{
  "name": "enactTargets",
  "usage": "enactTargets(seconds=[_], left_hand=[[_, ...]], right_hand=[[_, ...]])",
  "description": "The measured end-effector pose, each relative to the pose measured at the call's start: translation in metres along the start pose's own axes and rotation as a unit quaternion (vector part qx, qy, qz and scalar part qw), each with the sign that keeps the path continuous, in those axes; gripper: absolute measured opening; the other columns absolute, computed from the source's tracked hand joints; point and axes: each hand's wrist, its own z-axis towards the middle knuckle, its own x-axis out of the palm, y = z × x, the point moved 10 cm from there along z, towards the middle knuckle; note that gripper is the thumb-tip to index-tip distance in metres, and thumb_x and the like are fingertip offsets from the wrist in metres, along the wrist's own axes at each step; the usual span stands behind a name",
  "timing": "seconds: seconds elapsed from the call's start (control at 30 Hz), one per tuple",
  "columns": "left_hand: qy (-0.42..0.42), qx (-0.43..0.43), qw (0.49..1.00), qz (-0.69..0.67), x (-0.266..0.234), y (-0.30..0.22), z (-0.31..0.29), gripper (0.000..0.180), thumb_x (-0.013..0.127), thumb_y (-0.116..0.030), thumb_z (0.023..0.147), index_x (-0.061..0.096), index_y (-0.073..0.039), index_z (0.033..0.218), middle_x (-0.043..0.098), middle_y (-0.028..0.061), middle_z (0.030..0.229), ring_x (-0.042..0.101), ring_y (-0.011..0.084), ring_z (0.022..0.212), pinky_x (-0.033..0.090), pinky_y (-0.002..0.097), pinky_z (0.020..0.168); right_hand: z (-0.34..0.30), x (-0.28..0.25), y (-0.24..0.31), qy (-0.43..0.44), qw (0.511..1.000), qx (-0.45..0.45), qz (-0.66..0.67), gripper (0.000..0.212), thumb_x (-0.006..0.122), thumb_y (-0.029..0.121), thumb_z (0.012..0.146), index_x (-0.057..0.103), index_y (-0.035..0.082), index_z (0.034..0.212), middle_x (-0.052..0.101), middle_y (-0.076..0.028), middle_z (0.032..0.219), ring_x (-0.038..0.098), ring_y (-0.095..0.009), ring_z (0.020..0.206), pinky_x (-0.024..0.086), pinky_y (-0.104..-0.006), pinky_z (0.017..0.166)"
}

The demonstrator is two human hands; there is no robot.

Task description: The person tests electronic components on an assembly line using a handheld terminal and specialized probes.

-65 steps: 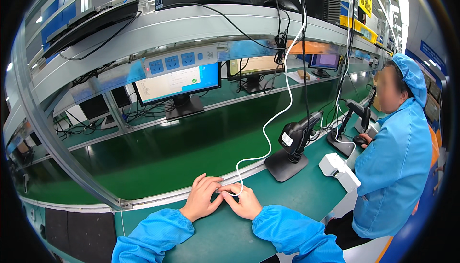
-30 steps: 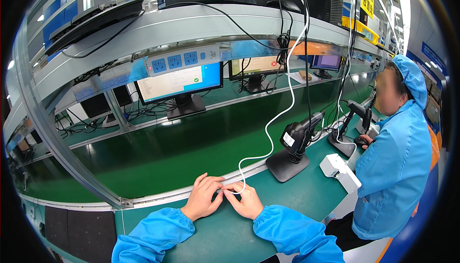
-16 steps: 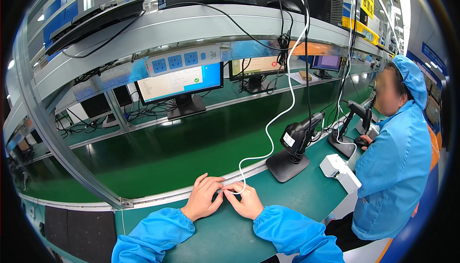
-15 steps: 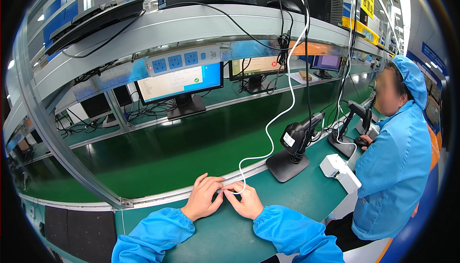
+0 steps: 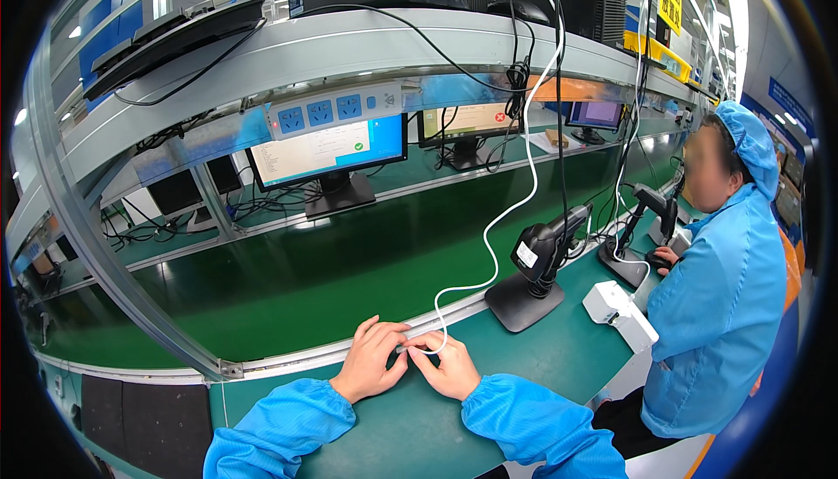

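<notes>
cable end [image 5: 417, 350] sits between both hands on the green bench [image 5: 393, 427]; left hand [image 5: 371, 363] and right hand [image 5: 449, 367] pinch it with curled fingers.

The cable [image 5: 511, 208] end is hidden between the left hand [image 5: 371, 359] and right hand [image 5: 447, 365]. The co-worker's [image 5: 720, 304] face is blurred; the monitor [image 5: 327, 149] text is too small.

scanner on stand [image 5: 539, 262], monitor [image 5: 327, 154], co-worker [image 5: 720, 304]
</notes>
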Motion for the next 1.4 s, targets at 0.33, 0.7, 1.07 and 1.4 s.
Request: enactTargets(seconds=[0.33, 0.7, 1.07, 1.4], left_hand=[[-0.003, 0.003, 1.000, 0.003, -0.001, 0.000, 0.000, 0.022, 0.072, -0.013, 0.086, 0.065, -0.007, 0.106, 0.069, 0.0115, 0.126, 0.064, 0.0309, 0.122, 0.036, 0.0560, 0.117], [-0.014, -0.003, 1.000, -0.002, 0.003, 0.005, -0.003, 0.020, 0.071, -0.014, 0.090, 0.066, -0.008, 0.109, 0.069, 0.0104, 0.126, 0.064, 0.0293, 0.122, 0.036, 0.0553, 0.117], [-0.012, -0.001, 1.000, 0.005, 0.006, 0.006, -0.003, 0.015, 0.070, -0.022, 0.098, 0.068, -0.009, 0.105, 0.070, 0.0103, 0.123, 0.065, 0.0280, 0.120, 0.038, 0.0558, 0.116], [-0.012, 0.008, 1.000, 0.006, 0.005, 0.005, -0.004, 0.016, 0.068, -0.023, 0.099, 0.068, -0.009, 0.108, 0.069, 0.0091, 0.124, 0.064, 0.0269, 0.121, 0.039, 0.0561, 0.116]], right_hand=[[0.000, 0.000, -0.001, 0.001, 1.000, -0.004, -0.003, 0.012, 0.069, 0.009, 0.098, 0.072, 0.003, 0.108, 0.075, -0.013, 0.101, 0.073, -0.031, 0.094, 0.057, -0.0389, 0.084], [-0.001, 0.000, -0.010, -0.007, 1.000, 0.003, -0.002, 0.015, 0.068, 0.010, 0.099, 0.072, 0.003, 0.111, 0.075, -0.012, 0.104, 0.074, -0.028, 0.094, 0.058, -0.0363, 0.082], [0.001, -0.004, -0.015, -0.029, 0.999, 0.035, -0.005, 0.014, 0.065, 0.010, 0.102, 0.071, 0.000, 0.108, 0.077, -0.014, 0.101, 0.075, -0.026, 0.095, 0.057, -0.0363, 0.087], [0.002, -0.002, -0.018, -0.023, 0.998, 0.052, 0.008, 0.012, 0.072, 0.009, 0.097, 0.070, 0.000, 0.104, 0.075, -0.014, 0.101, 0.075, -0.024, 0.093, 0.058, -0.0351, 0.085]])
